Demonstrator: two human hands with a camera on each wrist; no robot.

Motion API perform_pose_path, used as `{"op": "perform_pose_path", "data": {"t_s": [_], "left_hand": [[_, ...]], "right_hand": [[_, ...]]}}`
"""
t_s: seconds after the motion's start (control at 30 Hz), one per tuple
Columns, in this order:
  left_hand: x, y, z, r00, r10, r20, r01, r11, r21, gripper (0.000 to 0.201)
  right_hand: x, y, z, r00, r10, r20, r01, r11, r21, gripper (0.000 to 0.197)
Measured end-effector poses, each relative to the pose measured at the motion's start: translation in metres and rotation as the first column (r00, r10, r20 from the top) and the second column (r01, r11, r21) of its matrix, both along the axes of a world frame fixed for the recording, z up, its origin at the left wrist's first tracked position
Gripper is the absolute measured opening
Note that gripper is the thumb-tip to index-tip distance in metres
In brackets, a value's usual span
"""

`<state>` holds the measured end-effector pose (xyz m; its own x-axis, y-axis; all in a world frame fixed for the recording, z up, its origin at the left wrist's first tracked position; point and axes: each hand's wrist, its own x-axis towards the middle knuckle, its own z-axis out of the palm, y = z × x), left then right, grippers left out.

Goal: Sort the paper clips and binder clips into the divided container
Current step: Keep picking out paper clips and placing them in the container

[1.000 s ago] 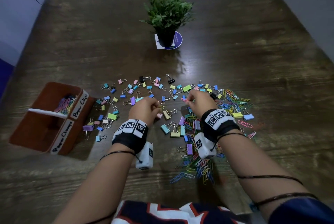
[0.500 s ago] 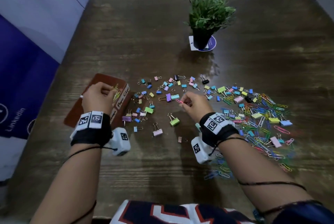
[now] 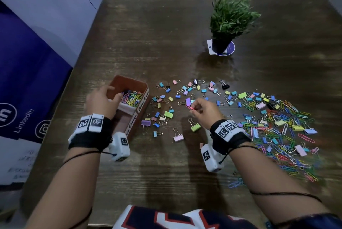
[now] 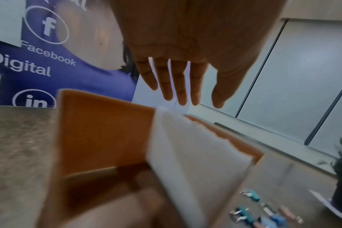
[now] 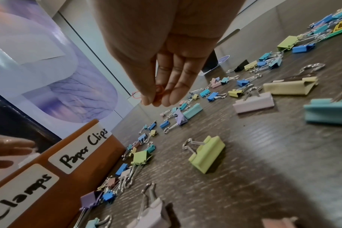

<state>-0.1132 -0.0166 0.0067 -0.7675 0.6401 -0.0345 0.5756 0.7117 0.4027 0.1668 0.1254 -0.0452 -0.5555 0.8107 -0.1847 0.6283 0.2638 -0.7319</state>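
A brown divided container [image 3: 146, 88] stands at the table's left, split by a white divider [image 4: 195, 145]. Its far compartment, labelled "Paper Clips" [image 5: 84, 148], holds coloured paper clips [image 3: 132, 97]. My left hand [image 3: 114, 93] hovers over that compartment with straight fingers [image 4: 182, 92] and nothing in it. My right hand [image 3: 193, 107] is above the scattered binder clips [image 3: 168, 114], right of the container, and pinches a red paper clip [image 5: 159, 91] between thumb and fingertips. A dense pile of paper clips [image 3: 281, 129] lies further right.
A potted plant [image 3: 229, 19] on a round coaster stands at the back of the wooden table [image 3: 166, 43]. A purple banner [image 3: 27, 80] hangs beyond the table's left edge. The near compartment, labelled "Clamps" [image 5: 20, 199], looks empty.
My left hand went from the middle of the table to the container and now hovers over it with its fingers spread. My right hand still pinches the red clip and has drifted left.
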Motion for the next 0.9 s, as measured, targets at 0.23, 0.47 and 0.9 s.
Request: {"op": "perform_pose_path", "data": {"t_s": [0.23,0.47,0.9], "left_hand": [[-0.004,-0.032,-0.034,0.991,0.063,-0.118,-0.058,0.997,0.047,0.061],[-0.007,-0.037,-0.052,0.994,-0.029,-0.106,0.037,0.996,0.083,0.069],[-0.01,-0.038,-0.058,0.993,-0.036,-0.112,0.048,0.994,0.102,0.068]], "right_hand": [[-0.03,-0.015,0.008,0.995,0.075,0.067,-0.076,0.997,0.025,0.008],[-0.073,-0.022,0.013,0.994,0.087,-0.065,-0.079,0.99,0.113,0.006],[-0.173,-0.042,0.011,0.975,0.22,-0.038,-0.203,0.946,0.252,0.004]]}}
